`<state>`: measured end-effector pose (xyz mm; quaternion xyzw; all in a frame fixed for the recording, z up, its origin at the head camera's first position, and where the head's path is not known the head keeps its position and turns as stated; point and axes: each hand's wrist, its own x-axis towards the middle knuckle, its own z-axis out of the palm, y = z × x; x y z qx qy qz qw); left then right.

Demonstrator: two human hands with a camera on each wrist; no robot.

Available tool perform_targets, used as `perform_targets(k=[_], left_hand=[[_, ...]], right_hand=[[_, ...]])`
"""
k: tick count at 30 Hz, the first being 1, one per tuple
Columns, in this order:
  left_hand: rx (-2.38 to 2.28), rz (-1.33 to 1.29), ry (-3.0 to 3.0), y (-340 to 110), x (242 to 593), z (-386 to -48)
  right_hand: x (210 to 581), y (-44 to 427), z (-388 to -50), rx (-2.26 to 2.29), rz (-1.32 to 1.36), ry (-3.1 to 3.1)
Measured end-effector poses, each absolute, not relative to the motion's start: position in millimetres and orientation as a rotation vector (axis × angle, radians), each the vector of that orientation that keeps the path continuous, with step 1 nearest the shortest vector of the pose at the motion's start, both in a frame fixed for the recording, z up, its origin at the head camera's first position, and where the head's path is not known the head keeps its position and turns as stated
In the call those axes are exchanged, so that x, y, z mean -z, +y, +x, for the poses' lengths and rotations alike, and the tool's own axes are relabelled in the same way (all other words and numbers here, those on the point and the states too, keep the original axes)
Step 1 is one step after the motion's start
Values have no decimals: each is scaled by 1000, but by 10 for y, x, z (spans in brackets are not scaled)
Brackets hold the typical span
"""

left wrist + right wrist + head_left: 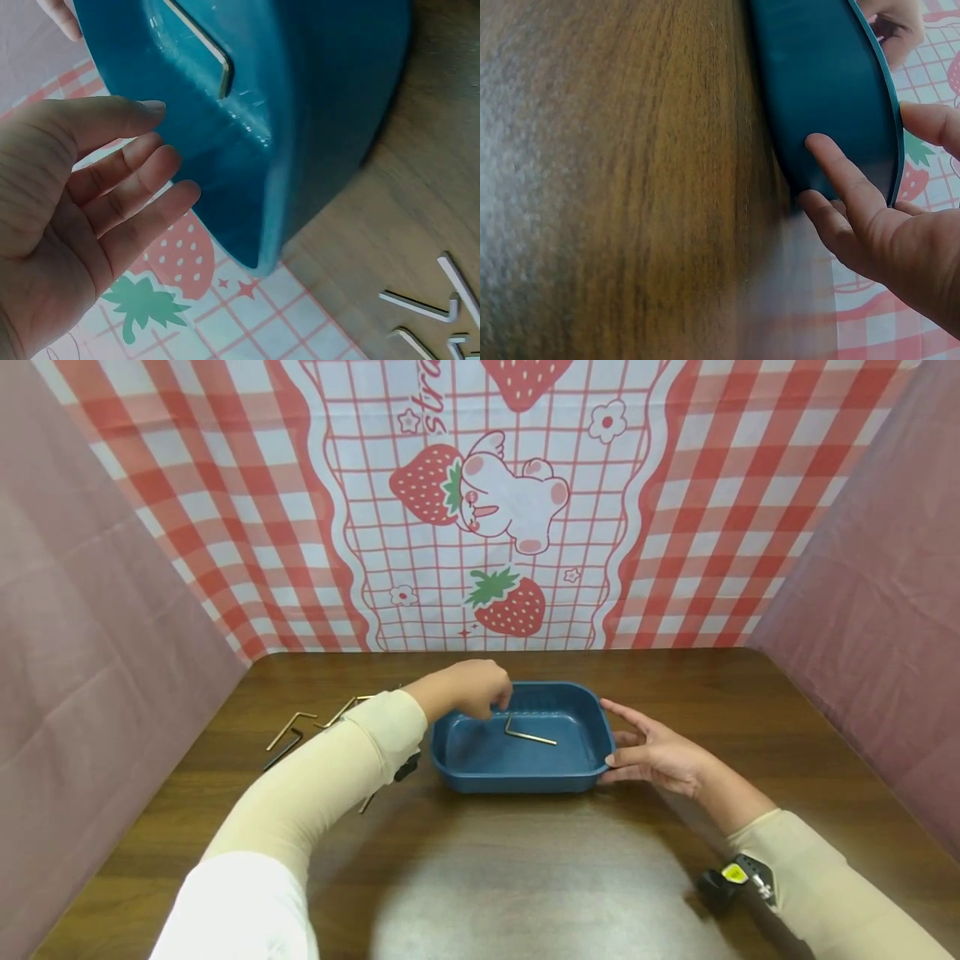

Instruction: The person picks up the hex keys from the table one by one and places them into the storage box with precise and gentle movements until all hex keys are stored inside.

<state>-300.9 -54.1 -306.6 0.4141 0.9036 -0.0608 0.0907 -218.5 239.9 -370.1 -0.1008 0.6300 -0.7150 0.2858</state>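
Note:
A gold-coloured hex key [531, 737] lies inside a blue tray [517, 783], and its bent end shows in the left wrist view [201, 37]. My left hand [476, 687] is over the tray's back left part; its fingers [139, 184] are loosely bent with nothing between them. At the tray's right end, my right hand [660, 758] touches the wall and rim with extended fingers. The right wrist view shows two fingertips of that hand [885, 217] against the tray's outer wall [825, 90] and another digit at the rim.
Several hex keys, gold-coloured [288, 731] and black [283, 750], lie on the wooden table [480, 877] left of the tray, some partly behind my left arm. A red-and-white strawberry cloth [517, 510] hangs behind the table, with pink cloth [862, 585] at the sides.

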Motion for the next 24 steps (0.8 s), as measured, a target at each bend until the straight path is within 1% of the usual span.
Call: perform_targets(k=[12, 24], left_hand=[[91, 1250, 2622, -692, 3083, -2836], [-54, 1300, 2625, -863, 2985, -2574]], right_hand=[[3714, 2416, -2175, 1905, -260, 1694], [3721, 2412, -2177, 1908, -272, 1702]])
